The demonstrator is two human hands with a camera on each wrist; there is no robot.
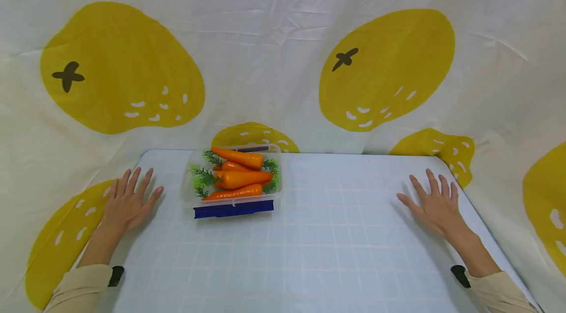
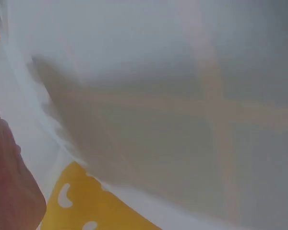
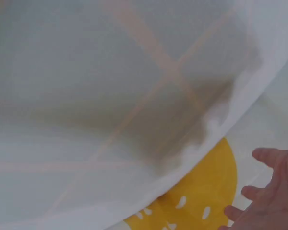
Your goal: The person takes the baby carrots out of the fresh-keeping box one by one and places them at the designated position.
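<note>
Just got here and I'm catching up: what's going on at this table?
Nothing is being handled right now. The person's left hand and right hand are spread open at either side of the table, neither holding anything. Orange carrots with leafy greens sit in a clear container near the far edge, closer to the left hand.

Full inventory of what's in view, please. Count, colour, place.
Table: 1, pale blue-white with a grid, under and in front of everything else
Container: 1, clear, on the table, left of centre toward the back
Clips: 2 seen, dark blue, front and back of the container
Carrots: at least 4, orange, piled in the container
Leafy tops: several, green, at the carrots' ends
Backdrop cloth: white with yellow fruit prints, behind and beside the table
Sleeves: 2, beige, lower corners
Wristbands: 2, black, at the sleeve cuffs
Left hand: 1, bare, table's left edge
Right hand: 1, bare, right side
</note>
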